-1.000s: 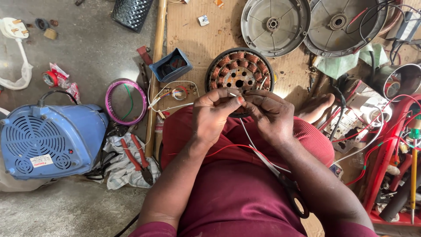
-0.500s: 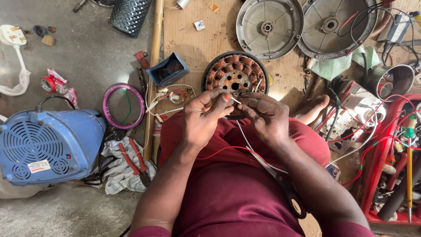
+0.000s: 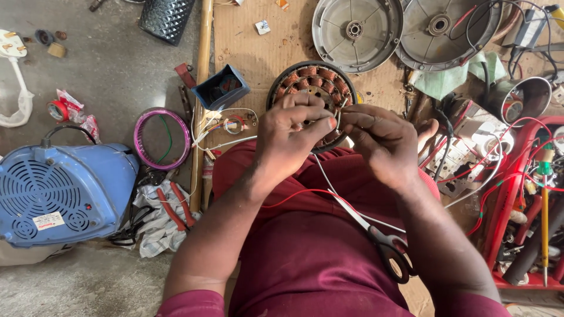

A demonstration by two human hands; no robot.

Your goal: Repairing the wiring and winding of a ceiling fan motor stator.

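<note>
Both hands meet over the motor coil (image 3: 311, 82) at twelve o'clock, the left hand (image 3: 291, 138) and right hand (image 3: 382, 144) fingers pinched narrowly on a thin white wire (image 3: 329, 185).

The stator (image 3: 314, 88) lies on the cardboard (image 3: 252, 53) just beyond the person's knees, behind both hands. Two covers (image 3: 357, 32) lie behind it, to the right. A box (image 3: 220, 88) sits left of the stator, the blower (image 3: 61, 194) far left on the floor. Scissors (image 3: 385, 243) rest on the lap, pliers (image 3: 176, 205) left of it.
</note>
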